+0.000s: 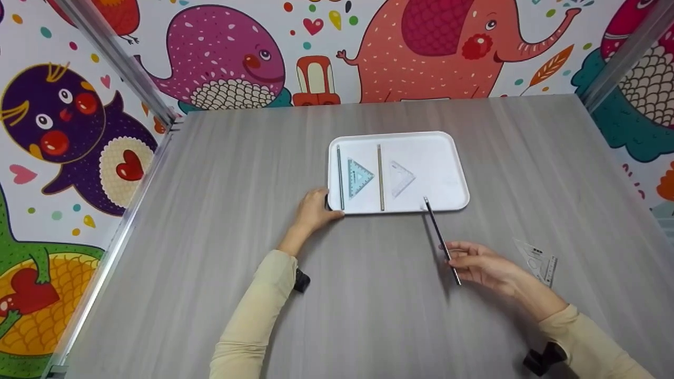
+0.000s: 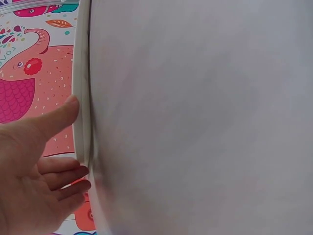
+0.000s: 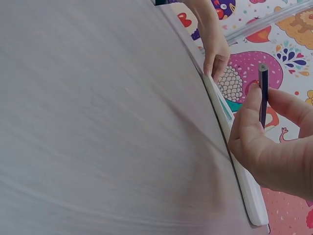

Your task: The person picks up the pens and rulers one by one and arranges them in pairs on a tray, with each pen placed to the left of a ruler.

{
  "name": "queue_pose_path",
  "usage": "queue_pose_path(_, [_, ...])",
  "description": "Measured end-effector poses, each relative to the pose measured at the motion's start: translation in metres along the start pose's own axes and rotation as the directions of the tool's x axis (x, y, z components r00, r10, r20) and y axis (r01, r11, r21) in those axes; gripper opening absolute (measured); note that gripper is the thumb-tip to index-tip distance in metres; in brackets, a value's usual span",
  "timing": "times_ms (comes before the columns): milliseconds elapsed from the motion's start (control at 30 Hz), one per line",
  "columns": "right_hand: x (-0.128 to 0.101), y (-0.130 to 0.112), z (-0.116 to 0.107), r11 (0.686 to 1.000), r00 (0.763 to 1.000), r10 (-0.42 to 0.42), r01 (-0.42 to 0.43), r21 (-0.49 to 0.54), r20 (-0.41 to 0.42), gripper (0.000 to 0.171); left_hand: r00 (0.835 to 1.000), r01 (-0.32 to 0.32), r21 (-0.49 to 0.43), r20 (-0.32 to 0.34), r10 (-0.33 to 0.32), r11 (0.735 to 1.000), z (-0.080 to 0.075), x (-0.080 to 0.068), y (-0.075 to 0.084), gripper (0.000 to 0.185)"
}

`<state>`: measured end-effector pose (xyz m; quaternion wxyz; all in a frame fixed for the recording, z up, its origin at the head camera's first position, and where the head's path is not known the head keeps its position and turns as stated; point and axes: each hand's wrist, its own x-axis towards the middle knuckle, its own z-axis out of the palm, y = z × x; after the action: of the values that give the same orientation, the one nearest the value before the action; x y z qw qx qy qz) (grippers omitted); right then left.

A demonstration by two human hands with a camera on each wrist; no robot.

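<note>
Pencil pinched in one hand, tray steadied with the other.

The right hand (image 1: 482, 266) pinches a dark pencil (image 1: 441, 241) between thumb and fingers down near its lower end, and the tip pokes just over the near edge of the white tray (image 1: 447, 158). The left hand (image 1: 315, 209) sits at the tray's near-left corner, thumb and fingers fairly straight, touching the rim. Inside the tray there are two more pencils, one (image 1: 340, 178) at the left and one (image 1: 380, 178) in the middle, with a blue set square (image 1: 359, 177) between them and a clear set square (image 1: 400, 178) just right of the middle one. Another clear set square (image 1: 538, 260) lies on the grey table (image 1: 221, 210) just right of the right hand.
</note>
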<state>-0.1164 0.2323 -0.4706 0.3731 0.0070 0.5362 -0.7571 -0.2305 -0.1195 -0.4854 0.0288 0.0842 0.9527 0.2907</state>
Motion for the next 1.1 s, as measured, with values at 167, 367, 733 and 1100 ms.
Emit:
queue_pose_path(167, [0.003,-0.001,-0.001,1.000,1.000,-0.018,0.018,-0.009,0.000,0.027,1.000,-0.004,-0.012,-0.003,0.004,1.000,0.000,0.000,0.000,0.055])
queue_pose_path(367, [0.005,-0.005,0.000,0.999,0.999,-0.024,0.023,-0.039,-0.024,0.030,1.000,-0.003,-0.022,-0.006,0.003,1.000,0.000,0.000,0.000,0.056])
queue_pose_path(733, [0.009,-0.007,-0.003,0.998,0.998,-0.018,0.014,-0.063,-0.057,0.035,1.000,-0.016,-0.017,-0.008,0.015,1.000,0.000,-0.001,-0.001,0.056])
queue_pose_path(1100, [0.015,-0.012,-0.004,0.996,0.996,-0.026,0.019,-0.091,-0.084,0.031,1.000,-0.026,-0.006,-0.011,0.026,1.000,0.000,-0.001,0.000,0.056])
